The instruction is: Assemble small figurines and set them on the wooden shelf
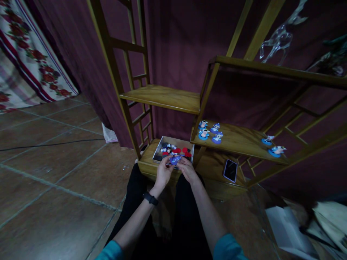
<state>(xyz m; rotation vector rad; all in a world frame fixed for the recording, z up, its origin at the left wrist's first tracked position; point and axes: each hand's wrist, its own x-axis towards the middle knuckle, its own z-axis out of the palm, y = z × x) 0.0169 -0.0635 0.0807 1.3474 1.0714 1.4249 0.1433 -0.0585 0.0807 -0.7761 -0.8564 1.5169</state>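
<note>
A small purple figurine [175, 160] is held between both hands, just over the near edge of an open box. My left hand [164, 172] grips it from the left, fingers closed around its side. From the right, my right hand [187, 169] pinches it with thumb and fingers. The cardboard box [177, 140] holds several figurines and round bases in red, black and white, part of them hidden behind my hands. On the shelf to the right stand two purple figurines [217, 137] beside two blue-based figurines [203, 134].
Two more blue-based figurines [276, 151] stand at the right end of the middle shelf [238, 139]. A phone [230, 170] lies on the lower shelf. An upper-left shelf board [165, 96] juts out above the box. A glass animal ornament [279, 39] stands higher up at right.
</note>
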